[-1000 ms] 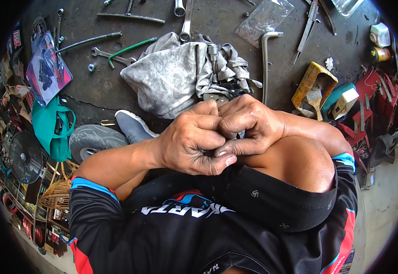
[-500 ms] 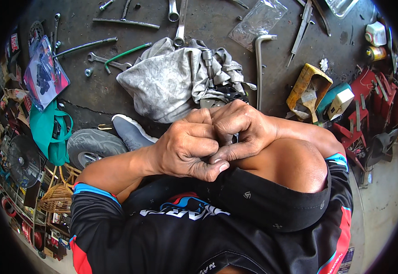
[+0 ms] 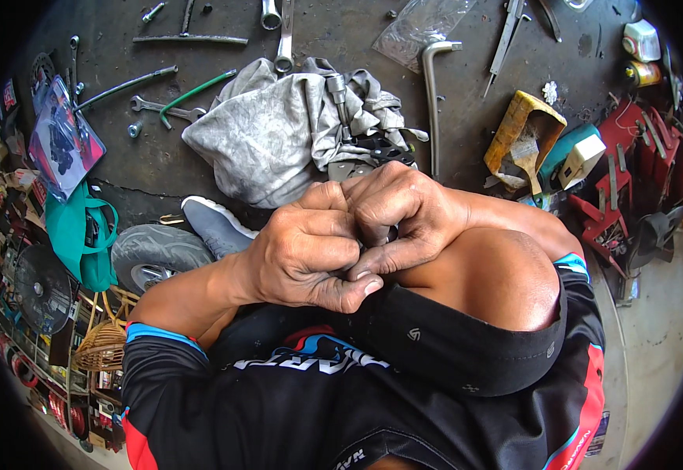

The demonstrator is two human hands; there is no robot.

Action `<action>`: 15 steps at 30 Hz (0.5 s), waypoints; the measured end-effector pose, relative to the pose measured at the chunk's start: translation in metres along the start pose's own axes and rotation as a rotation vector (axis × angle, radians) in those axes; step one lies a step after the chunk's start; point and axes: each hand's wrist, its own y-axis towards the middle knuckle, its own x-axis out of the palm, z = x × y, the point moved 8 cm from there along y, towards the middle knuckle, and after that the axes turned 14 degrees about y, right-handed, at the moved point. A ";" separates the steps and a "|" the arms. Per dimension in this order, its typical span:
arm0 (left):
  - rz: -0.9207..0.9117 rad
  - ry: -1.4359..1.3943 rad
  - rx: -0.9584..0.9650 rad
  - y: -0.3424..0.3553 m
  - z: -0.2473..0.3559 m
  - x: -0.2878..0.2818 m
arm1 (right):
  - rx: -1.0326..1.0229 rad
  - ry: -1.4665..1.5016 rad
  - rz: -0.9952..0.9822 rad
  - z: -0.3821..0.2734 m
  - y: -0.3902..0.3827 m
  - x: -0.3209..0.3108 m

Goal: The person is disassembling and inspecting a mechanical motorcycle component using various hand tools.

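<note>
My left hand [image 3: 298, 252] and my right hand [image 3: 408, 213] meet in front of my raised knee, fingers curled and thumbs close together. Something small and dark is pinched between them, mostly hidden by the fingers; I cannot make out what it is. Just beyond the hands lies a crumpled grey cloth [image 3: 255, 141]. A metal socket tool [image 3: 338, 102] rests upon it, beside a black part [image 3: 388, 149]. The edge of a flat metal piece [image 3: 345, 169] peeks out right behind my fingers.
A bent steel bar wrench [image 3: 433, 110], a combination spanner [image 3: 285, 47], a green-handled rod [image 3: 196, 95] and a caliper [image 3: 506, 47] lie on the dark floor. At right are a yellow tray [image 3: 513, 117] with a brush and a red toolbox [image 3: 619, 180]; at left, a wheel [image 3: 157, 254].
The floor and the things on it have shifted slightly left and up in view. Both hands stay together in nearly the same grip, with the fingers moving only a little.
</note>
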 end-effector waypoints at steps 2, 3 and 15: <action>-0.003 0.007 -0.009 -0.001 0.000 0.001 | -0.003 0.000 -0.003 0.000 -0.002 0.000; -0.002 0.012 -0.006 -0.001 0.000 0.001 | -0.009 -0.005 -0.008 0.000 -0.002 0.000; -0.034 0.016 -0.028 0.001 -0.001 0.001 | -0.035 0.034 -0.003 0.000 -0.004 -0.001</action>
